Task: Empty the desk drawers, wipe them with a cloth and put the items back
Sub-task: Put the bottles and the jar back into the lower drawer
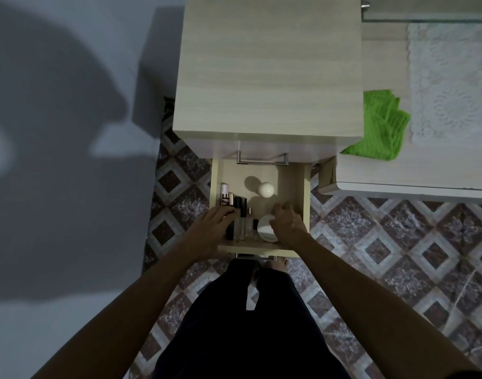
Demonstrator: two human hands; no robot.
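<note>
Patterned tiled floor point(384, 242), grey wall at left; wooden bench point(267, 72) top bare. Open drawer point(289, 173) pulled out below, items still inside. Left hand point(211, 224) fingers curled round dark bottles point(238, 217). Right hand point(286, 222) fingers curled over round white compact point(264, 228). Green cloth point(382, 127) lies on lower bench, well apart.

Risk judged: upright bottles packed close, easily toppled when one is lifted; white ball-shaped item point(266, 189) may roll.

Room: drawer walls tight beside both hands; upper handle point(261, 157) overhangs drawer rear. Lift straight up advised.

"VE" on pink tube point(225, 195)
</note>
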